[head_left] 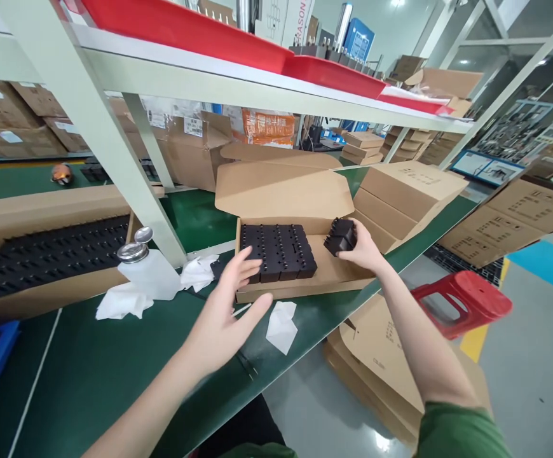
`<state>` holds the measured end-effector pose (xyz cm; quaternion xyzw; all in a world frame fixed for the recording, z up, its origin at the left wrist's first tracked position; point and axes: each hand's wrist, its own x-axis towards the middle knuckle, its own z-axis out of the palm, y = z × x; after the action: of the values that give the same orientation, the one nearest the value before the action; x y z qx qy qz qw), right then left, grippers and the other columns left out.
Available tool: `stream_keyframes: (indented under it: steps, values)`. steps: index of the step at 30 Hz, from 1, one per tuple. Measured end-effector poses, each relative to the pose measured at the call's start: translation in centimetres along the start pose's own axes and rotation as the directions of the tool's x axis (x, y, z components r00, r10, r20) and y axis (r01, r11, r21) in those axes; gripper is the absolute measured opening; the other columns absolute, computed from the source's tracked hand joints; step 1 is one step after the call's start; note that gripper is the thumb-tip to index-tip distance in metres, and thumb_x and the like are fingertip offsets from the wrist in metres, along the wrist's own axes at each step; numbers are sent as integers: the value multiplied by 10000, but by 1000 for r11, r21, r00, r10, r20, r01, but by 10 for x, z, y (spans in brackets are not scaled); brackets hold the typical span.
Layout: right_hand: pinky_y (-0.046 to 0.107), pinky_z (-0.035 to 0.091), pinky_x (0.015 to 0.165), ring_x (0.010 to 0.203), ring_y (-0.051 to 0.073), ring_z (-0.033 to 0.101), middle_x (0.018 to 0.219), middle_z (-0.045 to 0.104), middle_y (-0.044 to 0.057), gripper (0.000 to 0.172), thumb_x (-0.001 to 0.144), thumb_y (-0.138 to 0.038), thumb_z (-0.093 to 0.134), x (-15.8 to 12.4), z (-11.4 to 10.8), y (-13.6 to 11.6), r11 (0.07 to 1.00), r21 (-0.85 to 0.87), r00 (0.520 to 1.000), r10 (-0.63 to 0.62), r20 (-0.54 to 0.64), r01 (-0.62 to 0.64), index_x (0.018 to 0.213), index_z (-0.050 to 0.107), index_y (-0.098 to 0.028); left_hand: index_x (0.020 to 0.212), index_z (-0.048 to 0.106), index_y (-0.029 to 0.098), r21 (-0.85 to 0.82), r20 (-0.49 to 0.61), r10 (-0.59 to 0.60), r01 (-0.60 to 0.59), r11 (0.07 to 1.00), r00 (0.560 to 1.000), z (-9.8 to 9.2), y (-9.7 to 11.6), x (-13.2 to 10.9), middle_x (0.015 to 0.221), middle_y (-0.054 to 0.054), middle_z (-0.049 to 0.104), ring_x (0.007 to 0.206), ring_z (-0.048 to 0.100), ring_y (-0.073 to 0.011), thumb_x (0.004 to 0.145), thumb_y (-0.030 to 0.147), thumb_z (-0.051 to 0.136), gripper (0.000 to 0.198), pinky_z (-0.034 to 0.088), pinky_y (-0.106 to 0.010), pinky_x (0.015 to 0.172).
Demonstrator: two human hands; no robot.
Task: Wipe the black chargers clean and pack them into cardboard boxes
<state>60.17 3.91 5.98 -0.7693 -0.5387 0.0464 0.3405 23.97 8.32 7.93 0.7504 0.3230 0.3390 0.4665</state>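
My right hand (363,247) grips a black block-shaped part (341,236) with small studs along its edge, over the right side of an open cardboard box (305,291). Rows of similar black parts (281,251) fill the left portion of that box. With fingers apart and nothing in it, my left hand (226,312) hovers by the box's near left corner. A crumpled white wipe (282,326) lies on the green bench in front of the box. Thin dark tweezers-like tips (246,364) show partly behind my left hand.
At left stands a long carton (42,294) of black parts, near a white dispenser bottle (150,273) and more wipes (124,302). Closed boxes (410,191) are stacked right of the open box. A shelf post (114,146) rises from the bench; a red stool (467,302) stands right.
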Motion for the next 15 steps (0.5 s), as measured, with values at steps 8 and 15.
stream_keyframes:
  steps: [8,15]
  values:
    - [419,584,894,1051,209,657,1234,636,91,365,968,-375,634,71,45,40,999,36,939,-15,344,3,1260,597,-159,1468,439,353,64,-282,-147,171,983,948,-51,-69,-87,1390,-85,636,1279,627,-271,945,491,576,558,544,-444,1067]
    - [376,597,830,960,180,673,1149,658,73,345,958,-390,651,89,74,30,998,43,972,-44,230,35,1207,617,-153,1273,575,224,478,-193,-139,217,851,971,-78,-92,-105,1181,-101,722,1076,722,-232,975,404,521,352,607,-393,935]
